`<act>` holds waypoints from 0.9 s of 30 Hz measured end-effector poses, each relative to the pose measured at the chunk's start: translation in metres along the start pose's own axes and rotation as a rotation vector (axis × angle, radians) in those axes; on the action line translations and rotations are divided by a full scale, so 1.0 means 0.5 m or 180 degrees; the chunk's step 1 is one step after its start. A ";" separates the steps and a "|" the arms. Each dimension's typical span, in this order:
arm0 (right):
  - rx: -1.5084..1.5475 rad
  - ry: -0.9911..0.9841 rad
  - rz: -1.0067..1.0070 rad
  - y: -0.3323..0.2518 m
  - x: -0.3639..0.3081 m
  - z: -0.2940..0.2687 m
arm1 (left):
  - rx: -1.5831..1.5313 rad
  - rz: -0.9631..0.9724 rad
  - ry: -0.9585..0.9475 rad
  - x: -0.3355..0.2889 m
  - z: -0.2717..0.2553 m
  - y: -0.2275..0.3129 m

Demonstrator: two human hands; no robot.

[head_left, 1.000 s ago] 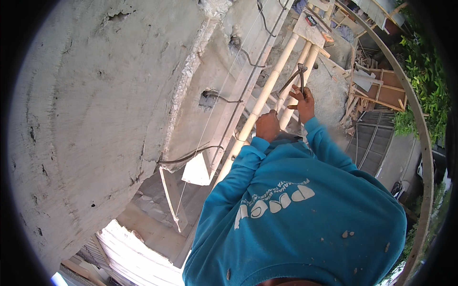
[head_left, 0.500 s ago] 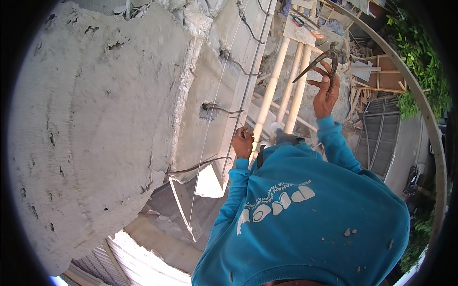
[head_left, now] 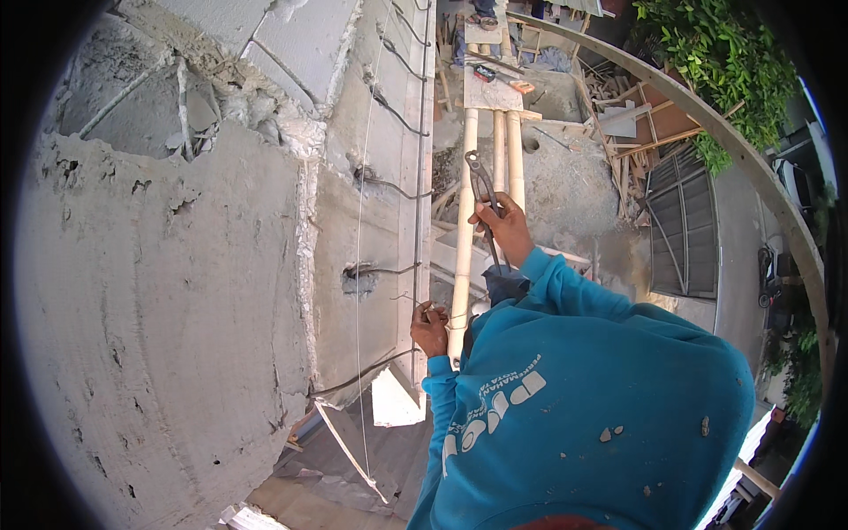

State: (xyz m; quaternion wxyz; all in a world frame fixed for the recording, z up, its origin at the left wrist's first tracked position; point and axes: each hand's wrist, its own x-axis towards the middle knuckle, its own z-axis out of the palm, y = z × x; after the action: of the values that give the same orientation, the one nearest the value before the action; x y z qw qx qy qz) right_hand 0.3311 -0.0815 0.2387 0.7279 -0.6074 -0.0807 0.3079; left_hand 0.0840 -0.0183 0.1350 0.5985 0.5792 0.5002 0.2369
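Note:
My right hand (head_left: 505,230) is closed around a pair of dark end-cutting pincers (head_left: 481,181), its jaws pointing up and away from me over the bamboo poles. Lower and to the left, my left hand (head_left: 430,330) pinches a thin wire (head_left: 403,298), whose bent end sticks out to the left of the fingers. The hand is beside a long dark steel bar (head_left: 419,212) that runs along a pale board (head_left: 427,159). Several short bent rods (head_left: 393,186) come out of the concrete wall (head_left: 194,309) toward that bar. My fingertips partly hide the wire.
Bamboo poles (head_left: 465,212) lead away to a plank platform (head_left: 491,93) with tools on it. A taut string (head_left: 359,238) runs along the wall. Scrap wood (head_left: 616,93) lies at right, inside a curved rail (head_left: 707,106). A white triangular piece (head_left: 395,399) is below my left hand.
My right hand has brought the pincers leftward and down, toward my left hand; their spread handles are now closer together. The whole view has shifted, and my left hand stays near the bar.

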 end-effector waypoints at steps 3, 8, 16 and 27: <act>-0.0054 0.0064 -0.0066 0.022 -0.004 -0.005 | -0.0151 -0.0099 -0.0004 0.003 0.003 0.001; -0.0246 -0.0014 -0.0503 -0.025 0.063 -0.015 | -0.0185 -0.0199 -0.0109 0.049 0.039 -0.002; -0.0410 -0.0311 -0.0399 -0.112 0.205 -0.040 | -0.0023 0.0099 0.0113 0.171 0.142 0.037; -0.0216 -0.0959 -0.0464 -0.229 0.350 0.019 | 0.1059 -0.0070 0.0814 0.275 0.225 0.071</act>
State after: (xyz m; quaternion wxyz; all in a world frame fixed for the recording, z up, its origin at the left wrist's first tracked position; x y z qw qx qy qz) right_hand 0.5063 0.0136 0.3028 0.7070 -0.5711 -0.2430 0.3390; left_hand 0.2461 0.0569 0.1043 0.4288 0.6297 0.6107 0.2161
